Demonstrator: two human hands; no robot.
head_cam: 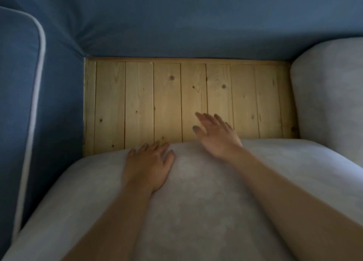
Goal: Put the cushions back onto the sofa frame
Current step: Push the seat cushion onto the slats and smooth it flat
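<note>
In the head view, a grey cushion [196, 201] is being pressed from above by the left hand [149, 162], whose fingers are being kept straight and spread flat near the cushion's far edge, gripping nothing. The right hand [216, 136] is being held open too, its fingers extended and blurred, reaching out over the bare wooden slats [137, 103] of the sofa frame; whether it is touching the cushion cannot be told. The cushion is lying partly on the frame, its far edge well short of the blue backrest [196, 24], between the blue armrest [62, 107] and a second grey cushion [330, 95] seated on the right. Sliding it home is judged to be the step in hand. It would best be pushed evenly with both palms and kept square, so that no corner is being jammed against the armrest. The cushion is looking soft, plump and suede-like, with rounded edges.
</note>
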